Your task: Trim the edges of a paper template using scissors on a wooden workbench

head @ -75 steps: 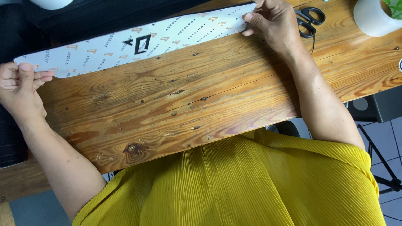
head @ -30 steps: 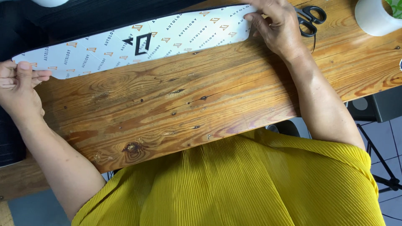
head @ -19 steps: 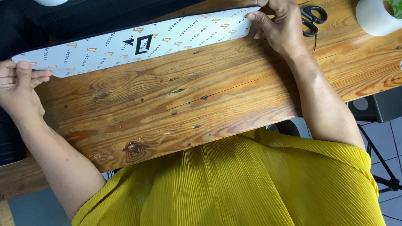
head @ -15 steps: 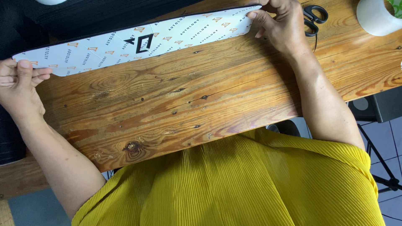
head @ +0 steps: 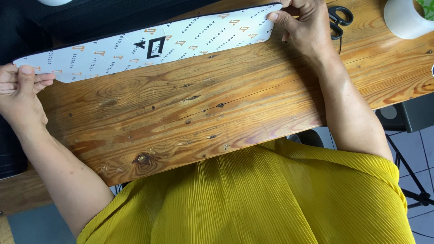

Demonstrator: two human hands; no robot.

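Note:
A long white sheet (head: 149,45) with small orange and black printed marks lies across the far part of a wooden table (head: 190,113), over something black beneath it. My left hand (head: 20,97) pinches the sheet's left end between thumb and fingers. My right hand (head: 305,29) holds the sheet's right end, thumb on top at the rounded corner. Both forearms stretch out over the table from my yellow pleated top.
Black-handled scissors (head: 339,18) lie just right of my right hand. A white pot (head: 402,18) with a green plant stands at the far right. A dark fabric surface (head: 104,16) lies beyond the sheet. Tiled floor and a black stand (head: 411,180) show at lower right.
The right end of the sheet has shifted slightly up and away with my right hand; my left hand has kept its pinch on the left end almost without moving.

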